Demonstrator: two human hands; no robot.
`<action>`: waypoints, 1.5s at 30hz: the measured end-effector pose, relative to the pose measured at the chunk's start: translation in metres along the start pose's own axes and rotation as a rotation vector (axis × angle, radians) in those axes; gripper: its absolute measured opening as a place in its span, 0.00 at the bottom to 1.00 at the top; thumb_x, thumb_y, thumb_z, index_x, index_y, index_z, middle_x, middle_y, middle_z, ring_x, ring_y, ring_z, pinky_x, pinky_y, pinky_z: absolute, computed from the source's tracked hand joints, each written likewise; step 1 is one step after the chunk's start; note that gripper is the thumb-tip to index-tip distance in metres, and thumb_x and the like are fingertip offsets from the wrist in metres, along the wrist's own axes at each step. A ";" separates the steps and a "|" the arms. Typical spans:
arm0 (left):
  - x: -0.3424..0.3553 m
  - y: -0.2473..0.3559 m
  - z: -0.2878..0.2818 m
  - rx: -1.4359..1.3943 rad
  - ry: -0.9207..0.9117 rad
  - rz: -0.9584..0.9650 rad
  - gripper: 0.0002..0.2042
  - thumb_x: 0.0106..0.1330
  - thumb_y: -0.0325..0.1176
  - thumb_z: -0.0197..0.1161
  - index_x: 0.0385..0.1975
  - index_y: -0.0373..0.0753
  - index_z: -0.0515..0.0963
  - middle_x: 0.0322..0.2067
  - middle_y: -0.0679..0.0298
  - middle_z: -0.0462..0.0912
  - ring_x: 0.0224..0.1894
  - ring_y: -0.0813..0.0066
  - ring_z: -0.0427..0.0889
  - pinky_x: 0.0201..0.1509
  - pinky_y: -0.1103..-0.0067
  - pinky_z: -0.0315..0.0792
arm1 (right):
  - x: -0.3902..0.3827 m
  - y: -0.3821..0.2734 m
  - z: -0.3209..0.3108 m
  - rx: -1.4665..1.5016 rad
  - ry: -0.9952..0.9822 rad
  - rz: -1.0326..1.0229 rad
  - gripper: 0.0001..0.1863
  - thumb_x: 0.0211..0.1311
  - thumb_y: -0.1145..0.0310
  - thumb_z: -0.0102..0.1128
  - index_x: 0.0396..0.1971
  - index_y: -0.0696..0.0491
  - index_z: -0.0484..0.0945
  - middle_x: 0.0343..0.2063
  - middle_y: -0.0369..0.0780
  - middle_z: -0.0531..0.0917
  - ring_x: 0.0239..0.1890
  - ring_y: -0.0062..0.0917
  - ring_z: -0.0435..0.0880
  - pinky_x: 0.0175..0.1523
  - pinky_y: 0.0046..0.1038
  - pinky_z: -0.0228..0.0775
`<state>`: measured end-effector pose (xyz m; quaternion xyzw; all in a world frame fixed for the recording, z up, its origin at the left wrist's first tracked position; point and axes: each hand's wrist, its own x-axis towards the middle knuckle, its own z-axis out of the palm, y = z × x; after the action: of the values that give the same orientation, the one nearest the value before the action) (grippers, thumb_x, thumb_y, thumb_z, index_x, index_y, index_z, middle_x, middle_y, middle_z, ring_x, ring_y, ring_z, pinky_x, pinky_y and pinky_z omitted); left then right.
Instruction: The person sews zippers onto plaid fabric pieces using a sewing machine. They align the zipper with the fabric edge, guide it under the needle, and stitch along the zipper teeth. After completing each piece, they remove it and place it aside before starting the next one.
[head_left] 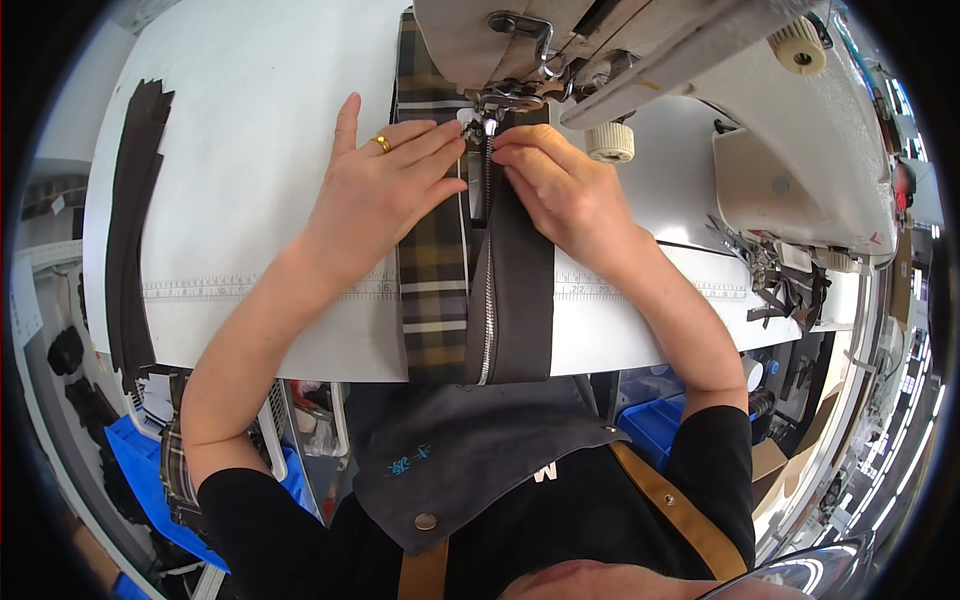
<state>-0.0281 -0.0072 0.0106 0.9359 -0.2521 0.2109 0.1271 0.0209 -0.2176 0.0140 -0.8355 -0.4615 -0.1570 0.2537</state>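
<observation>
A plaid fabric piece (435, 310) and a dark fabric strip (525, 310) lie side by side on the white sewing table (250, 200). Between them runs a metal-toothed zipper (489, 310), reaching from the table's front edge up to the presser foot (492, 103). My left hand (385, 185) rests flat on the plaid, fingers stretched toward the foot, thumb apart; a ring is on one finger. Just right of the zipper, my right hand (570, 190) is closed, thumb and fingertips pinching the zipper's edge close to its silver slider (490, 127). The needle point cannot be made out.
The sewing machine (830, 120) fills the upper right, its head directly over the work. Dark fabric strips (135, 230) lie at the table's left. A printed ruler (230, 288) crosses the tabletop. Blue bins (645, 425) stand below, and dark scraps (785, 300) hang at the right.
</observation>
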 end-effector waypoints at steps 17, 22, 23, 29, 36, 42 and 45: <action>0.006 0.000 0.000 -0.117 -0.067 0.013 0.15 0.59 0.38 0.62 0.45 0.41 0.79 0.50 0.70 0.79 0.54 0.75 0.74 0.66 0.53 0.44 | -0.001 -0.006 -0.011 -0.077 -0.008 -0.025 0.05 0.48 0.82 0.60 0.28 0.60 0.76 0.36 0.40 0.79 0.29 0.30 0.82 0.30 0.26 0.75; 0.005 -0.001 0.000 -0.121 -0.069 0.025 0.15 0.59 0.38 0.62 0.45 0.41 0.79 0.50 0.69 0.79 0.54 0.75 0.74 0.66 0.53 0.43 | 0.000 -0.008 -0.011 -0.067 0.008 -0.042 0.06 0.48 0.82 0.60 0.28 0.60 0.76 0.35 0.40 0.79 0.29 0.31 0.82 0.31 0.26 0.75; 0.006 -0.001 -0.001 -0.124 -0.073 0.026 0.15 0.60 0.38 0.61 0.45 0.41 0.79 0.50 0.69 0.79 0.54 0.75 0.74 0.67 0.53 0.43 | 0.000 -0.008 -0.011 -0.065 0.006 -0.042 0.06 0.48 0.82 0.61 0.27 0.60 0.76 0.35 0.40 0.79 0.29 0.31 0.82 0.31 0.26 0.75; 0.006 0.003 -0.002 -0.124 -0.080 0.016 0.14 0.60 0.36 0.61 0.46 0.41 0.78 0.51 0.69 0.78 0.54 0.74 0.74 0.66 0.52 0.44 | 0.002 -0.016 -0.011 0.144 0.088 0.191 0.06 0.47 0.80 0.63 0.27 0.59 0.76 0.35 0.40 0.79 0.32 0.32 0.81 0.34 0.27 0.74; -0.007 0.014 0.000 0.047 -0.007 0.122 0.13 0.56 0.31 0.64 0.41 0.38 0.78 0.48 0.64 0.78 0.53 0.72 0.75 0.63 0.49 0.51 | -0.007 -0.004 0.002 -0.037 0.109 -0.121 0.12 0.47 0.73 0.65 0.34 0.58 0.79 0.35 0.40 0.80 0.31 0.30 0.78 0.34 0.26 0.74; -0.030 0.042 -0.015 -0.068 -0.045 0.081 0.11 0.54 0.29 0.65 0.38 0.37 0.79 0.47 0.61 0.78 0.51 0.71 0.76 0.59 0.53 0.59 | -0.006 -0.014 0.000 -0.121 0.049 -0.090 0.15 0.48 0.68 0.65 0.37 0.56 0.80 0.39 0.37 0.79 0.35 0.27 0.75 0.39 0.25 0.72; -0.021 0.023 -0.013 -0.437 -0.035 -0.096 0.11 0.55 0.29 0.64 0.38 0.36 0.79 0.47 0.62 0.79 0.50 0.71 0.76 0.58 0.60 0.63 | -0.006 -0.015 -0.001 -0.143 0.029 -0.081 0.15 0.49 0.66 0.65 0.38 0.55 0.80 0.39 0.36 0.78 0.35 0.26 0.74 0.39 0.25 0.71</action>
<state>-0.0606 -0.0139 0.0154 0.9006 -0.2489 0.1286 0.3323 0.0049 -0.2158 0.0161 -0.8297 -0.4789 -0.2116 0.1933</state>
